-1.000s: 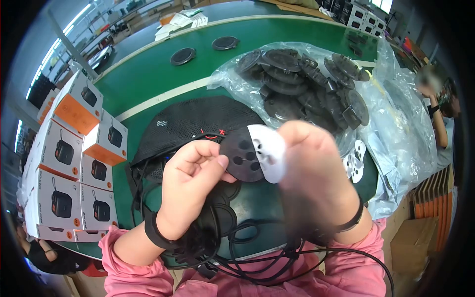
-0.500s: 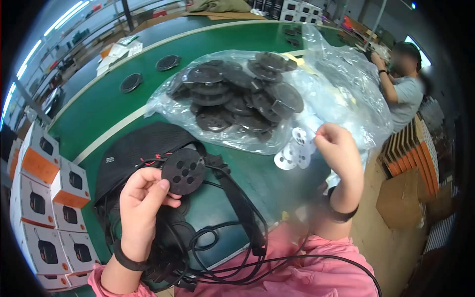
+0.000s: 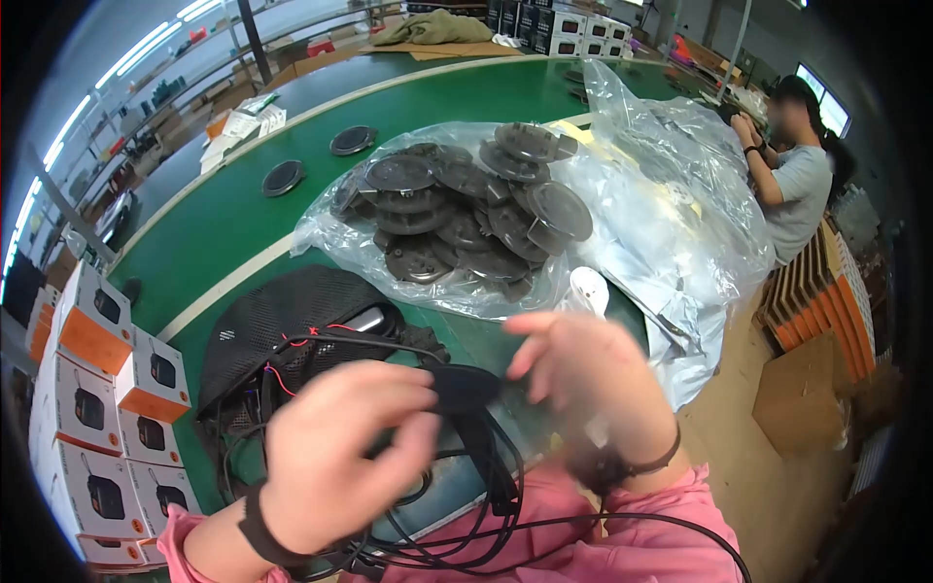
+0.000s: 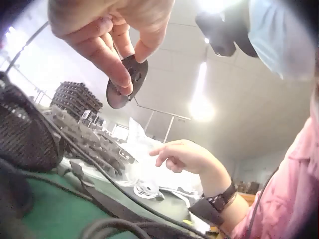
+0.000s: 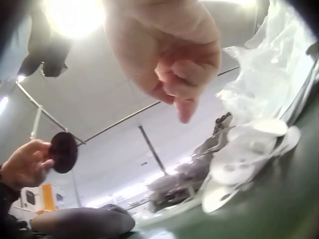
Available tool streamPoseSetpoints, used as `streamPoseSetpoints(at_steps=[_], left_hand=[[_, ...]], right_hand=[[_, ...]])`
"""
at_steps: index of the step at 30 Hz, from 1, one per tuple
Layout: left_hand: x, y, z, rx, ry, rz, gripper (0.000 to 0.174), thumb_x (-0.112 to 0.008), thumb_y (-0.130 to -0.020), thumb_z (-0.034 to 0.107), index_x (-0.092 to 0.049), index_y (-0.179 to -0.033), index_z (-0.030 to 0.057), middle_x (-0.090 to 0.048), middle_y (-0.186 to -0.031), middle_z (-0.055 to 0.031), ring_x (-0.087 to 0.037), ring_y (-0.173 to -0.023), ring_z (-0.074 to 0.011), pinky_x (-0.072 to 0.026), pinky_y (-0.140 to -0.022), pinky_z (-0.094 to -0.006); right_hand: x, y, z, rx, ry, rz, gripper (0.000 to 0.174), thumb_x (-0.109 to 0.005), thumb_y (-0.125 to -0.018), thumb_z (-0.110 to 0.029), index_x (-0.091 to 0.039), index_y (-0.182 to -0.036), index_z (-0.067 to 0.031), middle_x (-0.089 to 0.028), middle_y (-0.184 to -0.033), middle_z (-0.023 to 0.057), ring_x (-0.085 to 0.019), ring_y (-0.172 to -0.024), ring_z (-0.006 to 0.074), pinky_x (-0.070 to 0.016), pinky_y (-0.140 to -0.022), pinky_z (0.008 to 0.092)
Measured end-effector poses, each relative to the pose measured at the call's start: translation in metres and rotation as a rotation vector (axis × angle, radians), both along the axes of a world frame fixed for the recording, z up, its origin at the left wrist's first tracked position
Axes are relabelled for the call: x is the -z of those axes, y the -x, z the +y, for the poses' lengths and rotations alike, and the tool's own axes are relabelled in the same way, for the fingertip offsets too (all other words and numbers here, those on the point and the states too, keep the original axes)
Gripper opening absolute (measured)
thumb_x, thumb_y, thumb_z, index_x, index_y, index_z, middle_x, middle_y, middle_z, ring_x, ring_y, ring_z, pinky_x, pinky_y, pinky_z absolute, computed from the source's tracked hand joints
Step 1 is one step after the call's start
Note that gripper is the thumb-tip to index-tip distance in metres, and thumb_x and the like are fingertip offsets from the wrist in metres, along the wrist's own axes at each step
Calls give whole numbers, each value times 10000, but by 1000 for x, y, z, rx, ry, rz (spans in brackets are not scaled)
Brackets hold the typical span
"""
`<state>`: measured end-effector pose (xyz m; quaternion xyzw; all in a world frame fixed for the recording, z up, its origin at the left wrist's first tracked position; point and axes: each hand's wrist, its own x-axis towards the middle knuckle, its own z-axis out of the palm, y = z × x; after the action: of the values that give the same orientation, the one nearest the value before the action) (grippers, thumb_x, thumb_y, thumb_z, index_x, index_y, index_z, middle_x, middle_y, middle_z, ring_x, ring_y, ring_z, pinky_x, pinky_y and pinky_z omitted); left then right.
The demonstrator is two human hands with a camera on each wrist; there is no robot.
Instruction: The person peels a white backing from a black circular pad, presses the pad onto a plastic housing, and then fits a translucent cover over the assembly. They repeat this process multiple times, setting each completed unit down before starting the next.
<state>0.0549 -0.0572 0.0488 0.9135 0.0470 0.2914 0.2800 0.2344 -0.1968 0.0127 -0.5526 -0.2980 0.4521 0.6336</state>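
- The left hand (image 4: pixel 107 30) pinches a thin black round disc with holes (image 4: pixel 127 82) between thumb and fingertips and holds it up, clear of the green counter (image 3: pixel 243 194).
- The right hand (image 3: pixel 583 374) is just to the right of the disc and apart from it. Its fingers are loosely curled with one finger pointing out, and it grips nothing.
- Beyond the right hand, a small heap of white round discs with holes (image 5: pixel 239 167) lies on the counter.
- Past both hands, a clear plastic bag (image 3: pixel 661 194) holds a pile of black round parts (image 3: pixel 457 209).
- Just beyond the left hand lies a black mesh pouch (image 3: pixel 292 316). Black cables (image 3: pixel 466 486) loop under both wrists.
- Well to the left of the left hand stand stacked white-and-orange cardboard boxes (image 3: pixel 97 340).
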Motion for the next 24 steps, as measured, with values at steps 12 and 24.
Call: streamPoseSetpoints(at_steps=[12,24], left_hand=[[12,-100,81,-251,-227,47,286,-581,-726,171,-561,-953,-1,-541,-1020,-165,-555,-859,-269,-456,-699,-323],[58,-148,187,-517,266,219,366,-696,-648,280,-607,-836,-22,-613,-731,-115,-592,-681,-204,-459,-652,-284]], right_hand=[[29,-12,-10,383,-446,101,267,-560,-814,-65,-480,-1063,-9,-608,-864,50,-556,-711,85,-433,-590,202],[24,-11,-36,137,-365,95,182,-548,-787,32,-545,-970,38,-591,-883,75,-562,-785,111,-464,-672,221]])
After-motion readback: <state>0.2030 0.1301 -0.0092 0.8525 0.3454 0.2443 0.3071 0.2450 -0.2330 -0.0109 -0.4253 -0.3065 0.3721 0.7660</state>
